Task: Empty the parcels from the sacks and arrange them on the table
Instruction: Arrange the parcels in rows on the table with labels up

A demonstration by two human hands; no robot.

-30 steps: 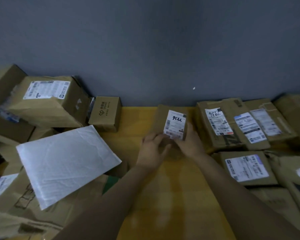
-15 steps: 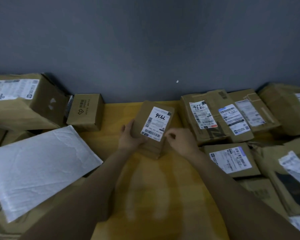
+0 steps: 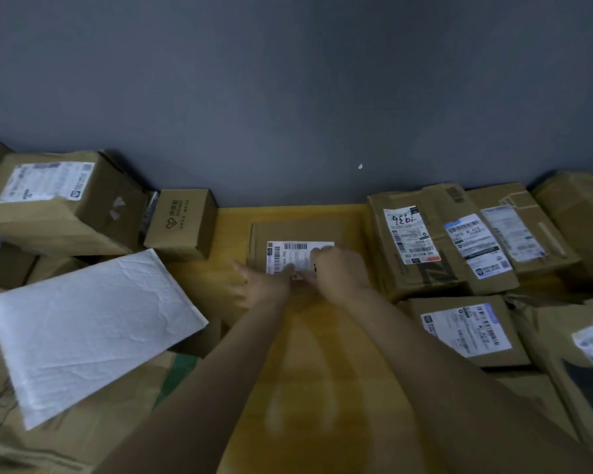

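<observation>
Yellow table (image 3: 230, 234), grey wall (image 3: 288, 97) behind. Both forearms reach to flat brown parcel (image 3: 288, 230). Left hand (image 3: 264, 289) splayed, gripping nothing, at its near edge. Right hand (image 3: 339, 271) over label (image 3: 295, 254); grip blurred, cannot tell.

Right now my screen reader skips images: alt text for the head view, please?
Left hand and right hand rest on a labelled brown parcel on a yellow table. Cardboard boxes crowd both sides; white mailer left.
</observation>
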